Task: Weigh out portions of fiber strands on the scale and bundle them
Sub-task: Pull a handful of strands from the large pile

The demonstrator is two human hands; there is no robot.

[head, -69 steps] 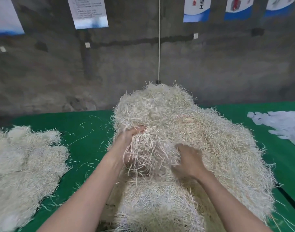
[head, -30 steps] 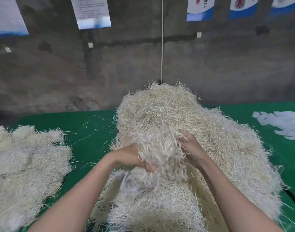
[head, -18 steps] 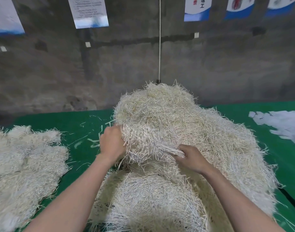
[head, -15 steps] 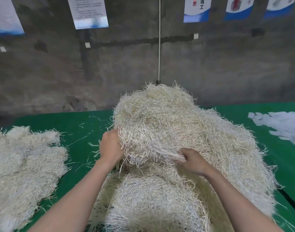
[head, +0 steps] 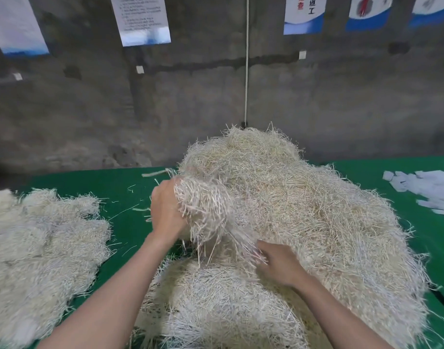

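A big pile [head: 304,210] of thin, pale, dry strands sits in the middle of the green table [head: 120,182]. It is round on top and looks spiky and messy. The left hand [head: 165,210] has its fingers curled round a fat clump [head: 206,207] at the pile's left side. The clump is long and slants down to the right, and it looks a bit blurry. The right hand [head: 278,265] pinches its thin low end. A flatter fluffy heap [head: 40,248] lies far left, and white paper strips [head: 427,190] lie far right.
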